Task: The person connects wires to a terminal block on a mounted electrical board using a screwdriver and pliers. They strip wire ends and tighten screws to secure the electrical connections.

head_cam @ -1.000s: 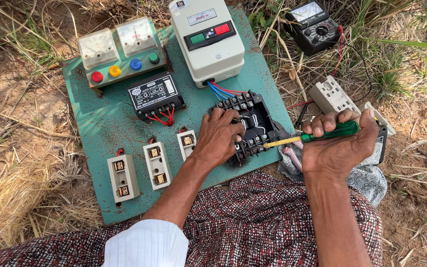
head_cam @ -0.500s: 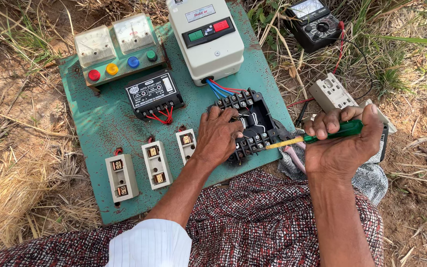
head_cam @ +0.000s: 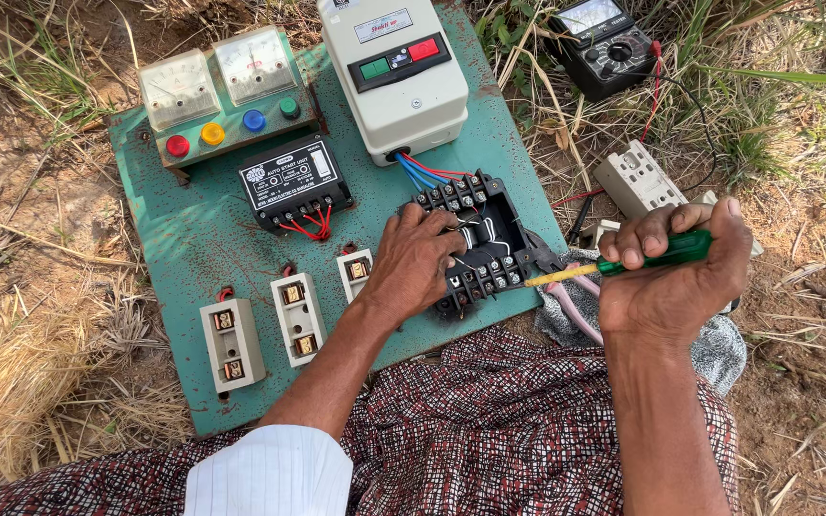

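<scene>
My left hand rests on the left side of a black terminal block mounted on a green metal panel, fingers pressing its wires. My right hand grips a screwdriver with a green handle and yellow shaft. Its tip touches the block's right edge. Red and blue wires run from the block up into a white starter box.
On the panel sit two white meters over coloured buttons, a small black relay unit and three white fuse holders. A black multimeter, a white switch and pliers on a cloth lie on dry grass at right.
Both hands stay at the terminal block with only slight shifts. The view has drifted a little, so the panel sits slightly higher in frame.
</scene>
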